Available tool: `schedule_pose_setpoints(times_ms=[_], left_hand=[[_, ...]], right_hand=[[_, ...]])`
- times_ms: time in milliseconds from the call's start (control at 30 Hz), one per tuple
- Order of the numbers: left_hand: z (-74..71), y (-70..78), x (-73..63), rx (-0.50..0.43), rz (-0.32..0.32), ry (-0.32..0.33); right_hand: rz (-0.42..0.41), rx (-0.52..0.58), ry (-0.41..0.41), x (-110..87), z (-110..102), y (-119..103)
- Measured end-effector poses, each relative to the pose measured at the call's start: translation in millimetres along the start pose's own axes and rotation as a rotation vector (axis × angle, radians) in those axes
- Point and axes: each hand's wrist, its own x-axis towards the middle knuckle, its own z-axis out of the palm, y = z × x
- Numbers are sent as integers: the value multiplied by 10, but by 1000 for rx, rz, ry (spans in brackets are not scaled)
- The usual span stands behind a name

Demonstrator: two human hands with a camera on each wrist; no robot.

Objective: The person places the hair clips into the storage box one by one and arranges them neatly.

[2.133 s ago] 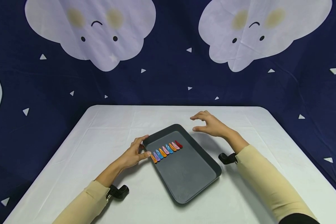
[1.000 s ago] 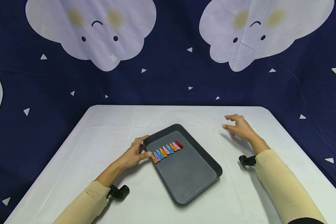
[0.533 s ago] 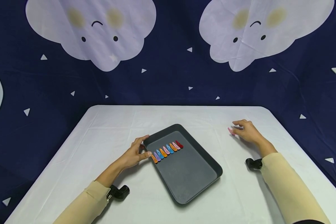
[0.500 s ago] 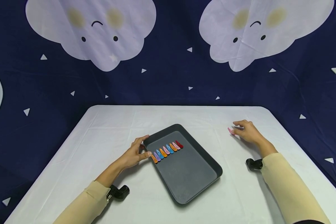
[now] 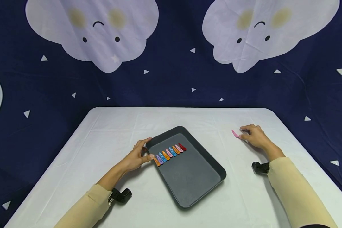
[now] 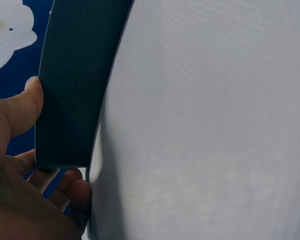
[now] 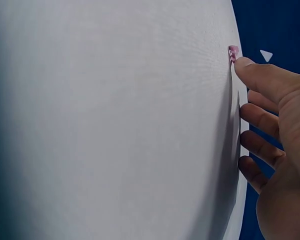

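Here, a white table (image 5: 108,148) is seen carrying a dark grey tray (image 5: 193,183) set at a slant, with a row of coloured hair clips (image 5: 169,151) lined across its far end. The tray's far left corner is held by the left hand (image 5: 136,155), thumb on the rim and fingers curled beneath. Well apart to the right, a pink hair clip (image 5: 235,133) lies on the bare table, just left of the right hand (image 5: 255,136), which is much the nearer. Its long axis runs far-left to near-right. The near end is touched by a fingertip (image 7: 244,62); whether it is pinched cannot be told.
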Motion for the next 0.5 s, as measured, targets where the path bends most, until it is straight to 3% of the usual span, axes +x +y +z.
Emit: schedule_pose_setpoints(times_ms=[233, 500], left_hand=[[3, 2, -3, 13, -5, -3], [7, -10, 5, 15, -17, -7]], right_hand=[[5, -45, -5, -13, 21, -41], [-11, -24, -24, 0, 29, -79]])
